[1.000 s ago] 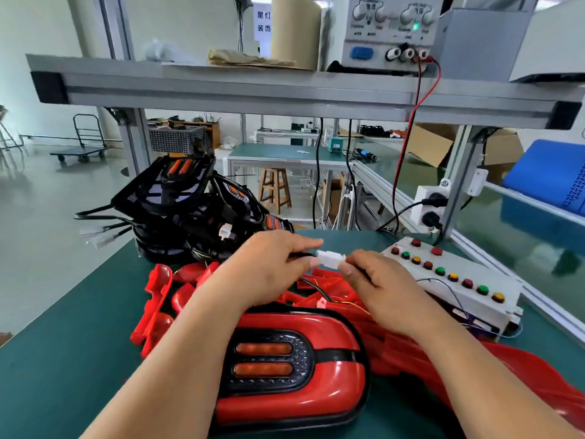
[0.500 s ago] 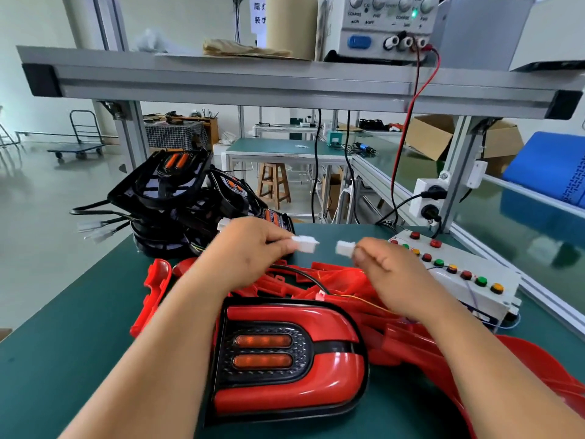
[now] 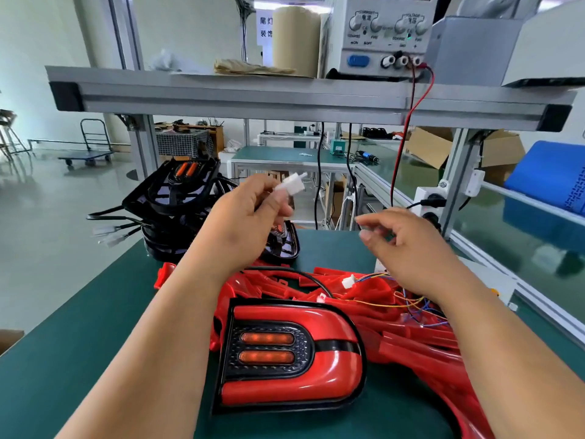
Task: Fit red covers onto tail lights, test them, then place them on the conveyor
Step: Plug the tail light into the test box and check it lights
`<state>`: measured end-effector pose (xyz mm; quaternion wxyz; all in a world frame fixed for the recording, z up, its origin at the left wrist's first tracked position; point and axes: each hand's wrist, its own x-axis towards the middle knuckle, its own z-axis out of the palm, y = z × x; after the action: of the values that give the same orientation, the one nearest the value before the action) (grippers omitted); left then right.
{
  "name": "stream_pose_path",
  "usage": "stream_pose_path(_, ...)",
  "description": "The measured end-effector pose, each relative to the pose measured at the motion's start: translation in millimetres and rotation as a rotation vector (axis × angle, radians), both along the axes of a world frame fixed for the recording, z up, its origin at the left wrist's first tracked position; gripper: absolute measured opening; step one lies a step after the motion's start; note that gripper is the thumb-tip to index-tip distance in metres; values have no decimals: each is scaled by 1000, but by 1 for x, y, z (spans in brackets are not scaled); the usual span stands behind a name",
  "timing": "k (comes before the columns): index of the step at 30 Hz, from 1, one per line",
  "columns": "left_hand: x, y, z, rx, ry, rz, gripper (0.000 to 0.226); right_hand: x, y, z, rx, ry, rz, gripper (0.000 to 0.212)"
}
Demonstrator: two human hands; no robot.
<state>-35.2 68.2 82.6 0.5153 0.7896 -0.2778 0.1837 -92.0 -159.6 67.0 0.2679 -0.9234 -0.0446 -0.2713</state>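
Observation:
A tail light (image 3: pixel 289 353) with its red cover fitted lies on the green bench in front of me, two orange lamps showing. My left hand (image 3: pixel 243 223) is raised above it and pinches the light's white connector (image 3: pixel 292 185) on a black cable. My right hand (image 3: pixel 402 245) hovers to the right with loosely curled fingers and holds nothing. The tester's white plug (image 3: pixel 348 282) with coloured wires lies on the pile of red covers (image 3: pixel 411 327). The tester box (image 3: pixel 493 280) is mostly hidden behind my right forearm.
A stack of black uncovered tail lights (image 3: pixel 180 198) stands at the back left of the bench. A power supply (image 3: pixel 380 36) sits on the overhead shelf with red and black leads hanging down. The conveyor (image 3: pixel 522 242) runs along the right side.
The two white connectors were joined, then pulled apart. My left hand has lifted its connector higher. My right hand has let go of the tester plug, which now lies on the red covers.

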Motion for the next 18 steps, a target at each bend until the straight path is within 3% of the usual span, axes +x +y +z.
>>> stream_pose_path(3,0,8,14,-159,-9,85,13,-14,21,15,-144,310,134,19)
stream_pose_path(5,2,20,24,-219,10,133,12,-26,30,13,-345,536,160,40)
stream_pose_path(8,0,44,24,-103,101,162,13,-40,32,-3,-618,710,68,52)
stream_pose_path(12,-16,71,7,88,111,259,18,-34,21,-25,-532,719,19,18)
stream_pose_path(14,-28,79,0,80,130,288,11,-28,17,-29,-479,633,-37,17)
stream_pose_path(16,-42,87,-9,1,173,317,19,-26,15,-31,-381,544,-80,34)
stream_pose_path(18,-52,96,-22,-82,215,368,27,-30,17,-32,-245,543,-6,68)
